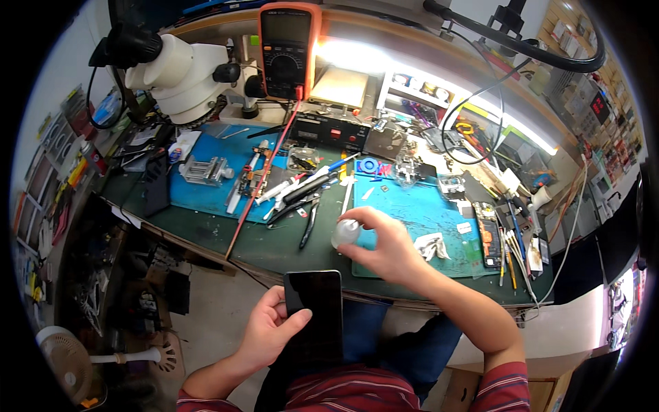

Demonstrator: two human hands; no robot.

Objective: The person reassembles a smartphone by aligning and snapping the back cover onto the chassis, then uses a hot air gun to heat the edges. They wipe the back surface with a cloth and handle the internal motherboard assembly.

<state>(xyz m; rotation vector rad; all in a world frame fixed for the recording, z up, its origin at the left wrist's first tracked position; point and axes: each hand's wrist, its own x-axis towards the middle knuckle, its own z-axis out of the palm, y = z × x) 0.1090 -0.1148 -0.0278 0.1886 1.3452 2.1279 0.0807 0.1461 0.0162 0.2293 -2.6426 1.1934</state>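
My left hand (271, 329) is closed around the left edge of a black smartphone (321, 319), its thumb lying on the front. The screen is dark, and the phone is held upright over my lap, below the bench edge. Between the thumb and fingers of my right hand (384, 244) is a small, clear round container (344, 235), held above the front of the bench; its contents cannot be made out. A crumpled white tissue (431, 247) lies right of that hand on a blue work mat (401, 213).
A white microscope (175, 75) and an orange-framed multimeter (288, 51) stand at the back. Pens and tweezers lie mid-bench, with black pliers (310, 223) near the front. An opened phone (488, 233) and several brushes lie to the right. A fan (65, 364) stands at lower left.
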